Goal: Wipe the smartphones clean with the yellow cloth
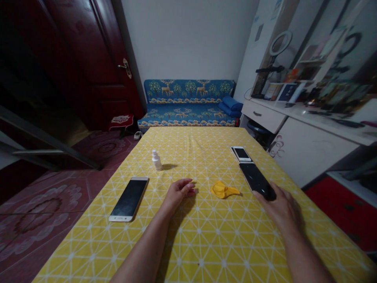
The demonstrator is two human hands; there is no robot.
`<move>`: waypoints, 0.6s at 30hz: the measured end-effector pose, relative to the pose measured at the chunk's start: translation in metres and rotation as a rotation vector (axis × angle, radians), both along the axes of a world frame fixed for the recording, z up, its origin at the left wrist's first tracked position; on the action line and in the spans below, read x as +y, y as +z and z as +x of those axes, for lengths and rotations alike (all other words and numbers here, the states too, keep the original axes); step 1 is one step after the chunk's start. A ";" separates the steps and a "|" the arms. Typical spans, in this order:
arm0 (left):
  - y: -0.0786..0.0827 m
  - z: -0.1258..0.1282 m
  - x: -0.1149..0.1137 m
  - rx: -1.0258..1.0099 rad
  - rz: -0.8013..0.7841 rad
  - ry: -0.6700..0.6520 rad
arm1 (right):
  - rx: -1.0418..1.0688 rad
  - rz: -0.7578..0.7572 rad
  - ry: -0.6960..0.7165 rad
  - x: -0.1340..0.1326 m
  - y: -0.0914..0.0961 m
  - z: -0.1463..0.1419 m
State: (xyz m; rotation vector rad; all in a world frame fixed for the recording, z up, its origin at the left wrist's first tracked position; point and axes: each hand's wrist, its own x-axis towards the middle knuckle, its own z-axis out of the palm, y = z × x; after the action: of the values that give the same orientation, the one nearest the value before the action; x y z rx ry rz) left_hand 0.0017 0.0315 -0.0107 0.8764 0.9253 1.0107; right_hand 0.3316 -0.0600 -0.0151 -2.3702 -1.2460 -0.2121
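My left hand (178, 192) rests on the yellow patterned tablecloth (188, 251) with its fingers loosely curled, holding nothing. A gold-framed smartphone (129, 199) lies face up to its left, and a small white dropper bottle (156, 160) stands upright beyond it. My right hand (279, 208) lies over the near end of a black smartphone (256, 180), but I cannot tell whether it grips it. Beyond that phone lies a small white smartphone (240, 153). A crumpled yellow cloth (224, 190) sits between my hands.
A white desk (309, 145) with a drawer, a ring light (279, 43) and assorted items stands to the right. A blue deer-patterned sofa (187, 104) lies beyond the table, and a dark red door (94, 59) stands at the left. A patterned red floor lies left of the table.
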 end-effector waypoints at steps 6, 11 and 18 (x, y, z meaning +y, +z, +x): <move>0.000 0.001 -0.001 -0.002 -0.006 0.001 | -0.077 -0.114 0.018 0.001 0.001 -0.010; 0.001 0.002 -0.001 0.005 -0.007 0.008 | -0.101 -0.088 -0.037 0.003 0.000 -0.013; -0.001 0.001 0.000 0.019 0.011 0.013 | -0.183 -0.055 -0.009 0.014 -0.005 -0.013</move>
State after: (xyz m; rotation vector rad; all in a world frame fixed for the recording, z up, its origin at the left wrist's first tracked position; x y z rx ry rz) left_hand 0.0028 0.0315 -0.0118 0.8914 0.9431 1.0205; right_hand 0.3190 -0.0464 -0.0199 -2.4484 -1.3401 -0.4109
